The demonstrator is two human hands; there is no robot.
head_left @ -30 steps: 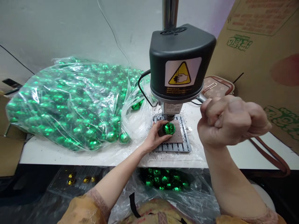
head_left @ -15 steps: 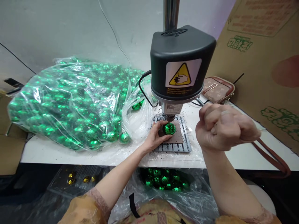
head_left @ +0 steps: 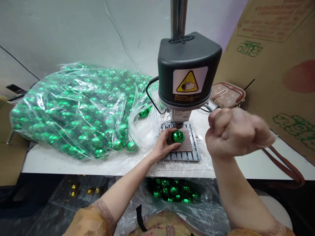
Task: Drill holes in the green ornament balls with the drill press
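Note:
A shiny green faceted ball [head_left: 178, 136] rests on the brown pad [head_left: 187, 146] of the drill press base, directly under the drill chuck [head_left: 178, 125]. My left hand [head_left: 166, 143] pinches the ball from its left side, thumb at the front and fingers behind. Above it is the black drill press head [head_left: 189, 65] with a yellow warning label. To the right, my right hand [head_left: 237, 132] is closed in a fist at the end of the metal feed lever [head_left: 208, 107]; its grip end is hidden by the fingers.
A large clear bag of green balls [head_left: 73, 111] fills the left of the white table [head_left: 73, 165]. Below the edge, an open bag [head_left: 173, 190] holds more green balls. Cardboard [head_left: 270, 82] and a patterned purse [head_left: 227, 93] stand at right. Dark shavings dot the base.
The view has shifted slightly, and the drill press head sits a little lower and further left in it. My left hand keeps the ball in place; my right fist stays by the lever.

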